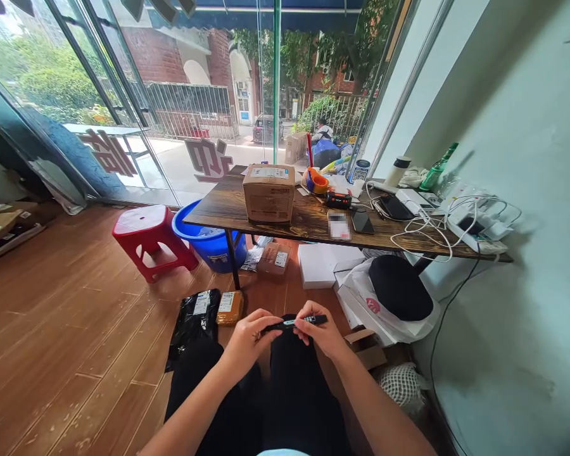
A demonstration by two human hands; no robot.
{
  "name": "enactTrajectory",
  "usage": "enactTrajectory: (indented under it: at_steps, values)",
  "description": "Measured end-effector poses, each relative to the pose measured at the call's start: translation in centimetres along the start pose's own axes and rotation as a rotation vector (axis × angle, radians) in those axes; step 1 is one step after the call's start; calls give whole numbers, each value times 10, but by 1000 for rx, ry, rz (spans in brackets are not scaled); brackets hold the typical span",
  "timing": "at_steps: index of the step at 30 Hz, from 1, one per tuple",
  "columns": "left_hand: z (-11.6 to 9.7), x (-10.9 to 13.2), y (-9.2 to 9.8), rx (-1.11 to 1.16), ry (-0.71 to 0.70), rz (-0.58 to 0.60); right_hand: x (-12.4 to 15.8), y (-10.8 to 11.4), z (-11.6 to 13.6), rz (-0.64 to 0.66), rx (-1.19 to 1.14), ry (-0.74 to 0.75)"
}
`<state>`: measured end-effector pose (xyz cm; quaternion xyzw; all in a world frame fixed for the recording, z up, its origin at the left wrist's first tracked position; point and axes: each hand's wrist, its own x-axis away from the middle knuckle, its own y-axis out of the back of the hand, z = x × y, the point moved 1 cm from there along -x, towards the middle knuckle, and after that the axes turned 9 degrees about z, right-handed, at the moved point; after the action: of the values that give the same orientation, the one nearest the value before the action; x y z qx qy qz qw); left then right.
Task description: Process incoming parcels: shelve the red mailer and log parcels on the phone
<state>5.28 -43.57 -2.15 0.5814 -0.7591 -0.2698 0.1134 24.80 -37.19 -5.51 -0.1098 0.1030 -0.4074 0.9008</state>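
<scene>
A black marker pen [289, 323] with a pale printed band lies level above my lap. The fingertips of my left hand [253, 337] are closed on its left end. At its right part, my right hand [321, 330] grips it between thumb and fingers, with the dark end sticking out beyond. Both hands hover over my black-clad knees [292, 373], in front of the table. The pen's tip is hidden by my left fingers or a cap; I cannot tell which.
A wooden table [308, 229] bears a cardboard box [269, 193], orange tape [316, 180], phones [362, 220] and tangled white cables [425, 223]. A red stool [142, 218] and blue bucket [213, 244] stand left. Parcels [230, 307] lie on the floor. A person [323, 130] is outside the glass.
</scene>
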Motion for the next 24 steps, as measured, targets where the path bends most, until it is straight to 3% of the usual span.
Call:
enactTrajectory:
  at_steps: [4, 7, 9, 12, 15, 24]
  values:
    - [-9, 17, -7, -8, 120, 268, 32, 13, 7, 48, 372, -90]
    - [-18, 24, -17, -34, 152, 367, 56, 10, 21, 177, 774, -54]
    - [-21, 24, -28, -9, 189, 337, 70, 2, 26, 233, 1027, 14]
    - [-20, 18, -50, 18, 289, 146, 84, -7, 22, 210, 1227, 107]
    - [-17, 12, -69, -20, 330, 79, 93, -7, 12, 160, 1194, 104]
    - [-13, 3, -87, -87, 262, 225, 112, -5, -8, -116, 648, -86]
